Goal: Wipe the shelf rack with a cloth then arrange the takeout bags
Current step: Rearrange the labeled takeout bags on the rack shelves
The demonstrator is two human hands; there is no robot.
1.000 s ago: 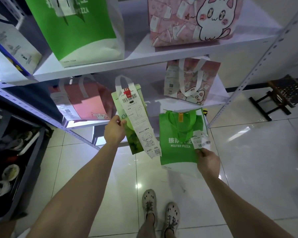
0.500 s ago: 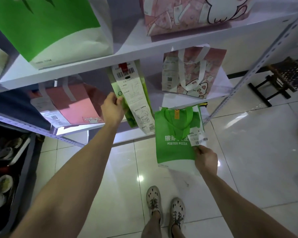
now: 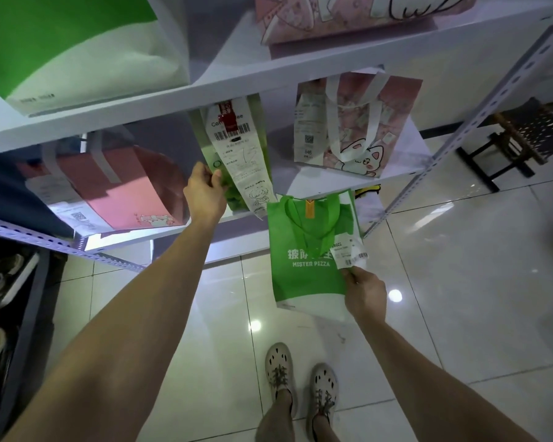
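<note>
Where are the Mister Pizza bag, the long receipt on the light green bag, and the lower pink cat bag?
Mister Pizza bag (image 3: 304,282): head view, green front panel under the lettering.
long receipt (image 3: 241,154): head view, middle of the paper strip.
lower pink cat bag (image 3: 396,122): head view, front panel right of the handle.

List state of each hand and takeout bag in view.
left hand: grips pale green bag at its side.
pale green bag: upright, at middle shelf's front edge.
right hand: grips Mister Pizza bag's right edge.
Mister Pizza bag: held in air, not on a shelf.
lower cat bag: upright on middle shelf.
red bag: leaning on middle shelf.
</note>
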